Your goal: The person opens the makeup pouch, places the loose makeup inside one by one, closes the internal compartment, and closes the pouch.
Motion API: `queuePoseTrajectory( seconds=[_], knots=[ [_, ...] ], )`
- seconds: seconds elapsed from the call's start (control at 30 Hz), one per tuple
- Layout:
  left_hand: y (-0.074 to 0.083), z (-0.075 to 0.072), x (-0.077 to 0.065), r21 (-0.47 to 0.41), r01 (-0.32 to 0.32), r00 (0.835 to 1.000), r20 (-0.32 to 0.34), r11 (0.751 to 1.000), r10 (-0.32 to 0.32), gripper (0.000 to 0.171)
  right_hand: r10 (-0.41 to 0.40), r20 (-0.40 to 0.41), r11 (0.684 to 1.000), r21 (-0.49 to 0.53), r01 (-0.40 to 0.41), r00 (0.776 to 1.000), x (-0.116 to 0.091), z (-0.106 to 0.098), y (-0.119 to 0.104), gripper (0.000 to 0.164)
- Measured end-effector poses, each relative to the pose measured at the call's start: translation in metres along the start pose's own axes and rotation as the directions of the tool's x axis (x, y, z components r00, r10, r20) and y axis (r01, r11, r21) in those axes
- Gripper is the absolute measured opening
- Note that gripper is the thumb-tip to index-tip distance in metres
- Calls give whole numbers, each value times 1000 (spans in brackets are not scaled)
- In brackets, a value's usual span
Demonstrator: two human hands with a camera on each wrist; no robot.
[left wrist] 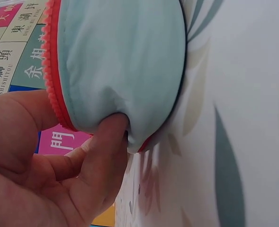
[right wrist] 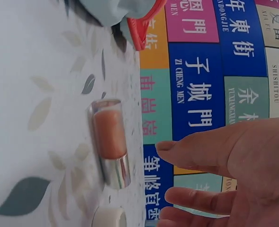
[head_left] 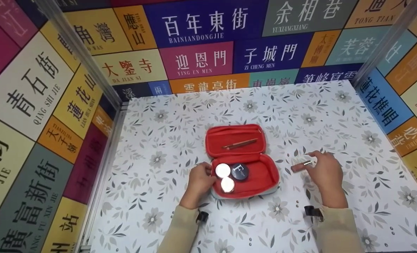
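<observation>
An open zip cosmetic pouch (head_left: 270, 158), pale mint outside and red inside, lies on the table. My left hand (head_left: 199, 179) grips its left side; in the left wrist view a finger dents the mint wall (left wrist: 125, 61) while the thumb reaches over the red zip edge. Inside are two shiny pale round compacts (head_left: 223, 170) and a dark blue round case (head_left: 240, 172). A slim brown stick (head_left: 242, 143) rests in the lid. My right hand (head_left: 326, 172) hovers beside a lip gloss tube (right wrist: 110, 135) with a silver cap, fingers spread and apart from it in the right wrist view.
A small white round object (right wrist: 109, 217) shows at the bottom edge of the right wrist view. The table (head_left: 152, 196) wears a white leaf-and-flower cover. Colourful panels with street names (head_left: 201, 58) stand behind and at both sides, with clear corner posts (head_left: 85, 56).
</observation>
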State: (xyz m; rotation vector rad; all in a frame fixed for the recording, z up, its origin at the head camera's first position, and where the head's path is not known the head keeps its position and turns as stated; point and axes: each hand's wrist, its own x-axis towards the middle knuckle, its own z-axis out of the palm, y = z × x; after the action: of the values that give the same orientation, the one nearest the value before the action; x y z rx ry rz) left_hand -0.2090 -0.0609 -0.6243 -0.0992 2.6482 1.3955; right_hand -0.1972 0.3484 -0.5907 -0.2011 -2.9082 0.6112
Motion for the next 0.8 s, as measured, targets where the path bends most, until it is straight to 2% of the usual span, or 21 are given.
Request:
queuePoseTrajectory(
  seconds=[0.13, 0.4, 0.5, 0.67, 0.8],
  knots=[
    [-1, 0, 0, 3, 9, 1000, 2, 1000, -9, 25, 6, 10, 1000, -23, -5, 1000, 2, 2, 10, 40],
    [-3, -1, 2, -30, 28, 1000, 11, 999, -27, 24, 51, 51, 998, -44, -49, 997, 5, 6, 25, 46],
    [-3, -1, 1, -41, 27, 1000, 9, 999, -26, 24, 69, 97, 996, -58, -63, 993, 7, 7, 29, 48],
    [-4, -1, 1, -68, 43, 999, 27, 997, -41, 24, 104, 209, 992, -86, -88, 972, 8, 8, 37, 51],
    [-3, -2, 2, -68, 45, 999, 31, 997, -43, 24, 105, 239, 993, -82, -87, 965, 10, 8, 42, 50]
  ],
)
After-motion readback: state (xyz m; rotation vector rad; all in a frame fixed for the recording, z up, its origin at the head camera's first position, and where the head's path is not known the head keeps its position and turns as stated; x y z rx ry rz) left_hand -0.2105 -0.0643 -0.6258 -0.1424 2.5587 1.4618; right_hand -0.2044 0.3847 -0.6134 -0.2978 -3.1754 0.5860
